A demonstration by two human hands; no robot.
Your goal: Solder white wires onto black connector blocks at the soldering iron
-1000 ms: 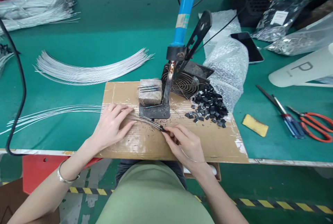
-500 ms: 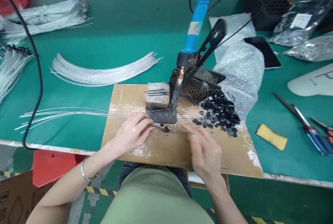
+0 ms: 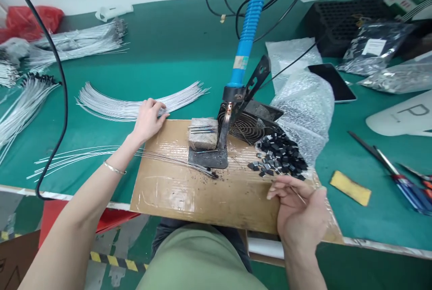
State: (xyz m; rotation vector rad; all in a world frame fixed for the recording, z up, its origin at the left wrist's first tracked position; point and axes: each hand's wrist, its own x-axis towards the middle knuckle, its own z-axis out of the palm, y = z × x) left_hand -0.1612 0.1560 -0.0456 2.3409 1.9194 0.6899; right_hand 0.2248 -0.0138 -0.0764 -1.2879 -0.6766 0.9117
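My left hand [image 3: 148, 120] is at the near edge of the curved bundle of white wires [image 3: 118, 105], thumb and fingers pinched together on wires there. My right hand [image 3: 302, 216] is palm up over the cardboard's right part with fingers bent. A thin rod [image 3: 299, 196] slants out between its thumb and fingers; its kind is unclear. Just beyond lies a heap of small black pieces [image 3: 285, 153]. Several separate wires [image 3: 165, 158] stretch across the cardboard [image 3: 202, 200], their dark ends near the iron stand [image 3: 211, 159].
A blue-handled soldering iron [image 3: 246, 33] leans in its stand beside a grey block [image 3: 203, 139]. Bubble wrap [image 3: 303, 101], a phone [image 3: 332, 82], a yellow sponge [image 3: 351, 187] and pliers [image 3: 408, 186] lie to the right. A black cable [image 3: 62, 92] hangs at left.
My left hand has let go of the separate wires and moved up to the curved bundle. My right hand has moved right and turned palm up. The view has tilted slightly upward.
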